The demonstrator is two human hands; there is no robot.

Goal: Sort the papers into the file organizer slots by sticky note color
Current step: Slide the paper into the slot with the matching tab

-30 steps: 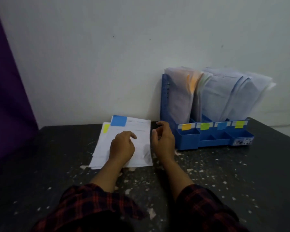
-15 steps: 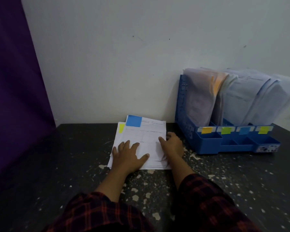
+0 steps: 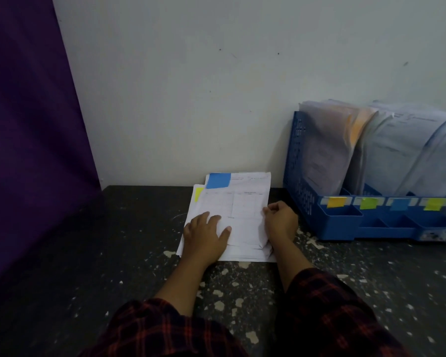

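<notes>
A small stack of white papers [image 3: 242,210] lies on the dark table by the wall. The top sheet carries a blue sticky note [image 3: 218,180]; a yellow sticky note [image 3: 198,194] peeks out from a sheet below. My left hand [image 3: 206,234] lies flat on the stack's near left part, fingers spread. My right hand [image 3: 280,224] pinches the top sheet's right edge, which is slightly lifted. To the right stands the blue file organizer [image 3: 304,197], its slots holding papers and labelled orange [image 3: 336,202], green [image 3: 368,203], blue [image 3: 398,204] and yellow [image 3: 433,204].
The dark speckled table [image 3: 139,253] runs to a white wall behind. A purple curtain [image 3: 29,124] hangs at the left. The organizer's small front trays [image 3: 386,222] face me.
My view has turned left, so the organizer sits further right. My left hand flattened onto the stack, and my right hand closed on the top sheet's right edge.
</notes>
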